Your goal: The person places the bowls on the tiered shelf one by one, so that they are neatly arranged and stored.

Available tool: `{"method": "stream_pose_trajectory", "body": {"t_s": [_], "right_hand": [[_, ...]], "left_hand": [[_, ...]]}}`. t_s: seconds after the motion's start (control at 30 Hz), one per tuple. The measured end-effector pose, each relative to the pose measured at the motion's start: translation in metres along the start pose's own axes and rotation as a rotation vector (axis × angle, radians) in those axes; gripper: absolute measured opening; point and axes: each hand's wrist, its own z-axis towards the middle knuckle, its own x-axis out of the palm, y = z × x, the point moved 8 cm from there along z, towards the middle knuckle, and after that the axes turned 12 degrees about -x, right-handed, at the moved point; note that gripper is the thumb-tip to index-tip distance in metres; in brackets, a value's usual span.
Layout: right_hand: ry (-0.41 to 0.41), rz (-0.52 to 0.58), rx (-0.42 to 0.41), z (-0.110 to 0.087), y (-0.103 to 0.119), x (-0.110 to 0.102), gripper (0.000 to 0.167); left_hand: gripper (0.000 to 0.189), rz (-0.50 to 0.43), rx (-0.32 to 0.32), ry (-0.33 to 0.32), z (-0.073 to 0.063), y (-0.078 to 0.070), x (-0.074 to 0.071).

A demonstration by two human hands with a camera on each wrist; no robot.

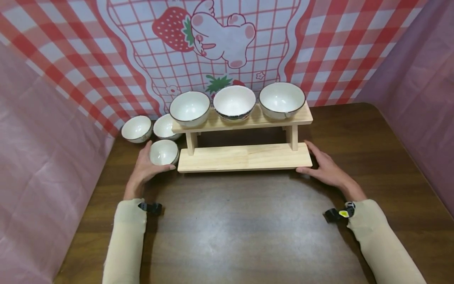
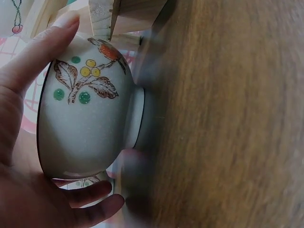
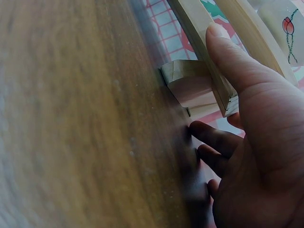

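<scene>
My left hand (image 1: 144, 167) grips a small white bowl (image 1: 163, 152) from its left side, thumb along the front and fingers behind. In the left wrist view this bowl (image 2: 88, 118) is upright on its foot, painted with brown leaves, yellow berries and green dots. My right hand (image 1: 328, 169) holds the right end of a two-tier pale wooden stand (image 1: 244, 157), thumb at the lower board's front edge. Three larger white bowls with dark rims stand upright on the upper board: a left one (image 1: 189, 107), a middle one (image 1: 234, 101) and a right one (image 1: 281, 99).
Behind the left hand, two more small bowls stand on the brown table (image 1: 227, 221): one at the far left (image 1: 137, 128) and one (image 1: 166, 126) partly hidden by the stand. A red-checked cloth (image 1: 227, 43) hangs at the back, with pink cloth (image 1: 32, 157) at both sides.
</scene>
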Motion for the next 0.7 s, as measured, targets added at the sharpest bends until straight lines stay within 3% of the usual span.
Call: {"method": "stream_pose_trajectory", "body": {"t_s": [0.27, 0.7], "right_hand": [[-0.002, -0.006, 0.0, -0.0002, 0.0006, -0.0004, 0.103], [-0.003, -0.012, -0.004, -0.0004, 0.0016, -0.0007, 0.102]], "left_hand": [[0.121, 0.031, 0.018, -0.029, -0.0003, -0.0005, 0.0008], [0.117, -0.003, 0.004, -0.094, -0.0004, 0.0028, 0.0007]]}}
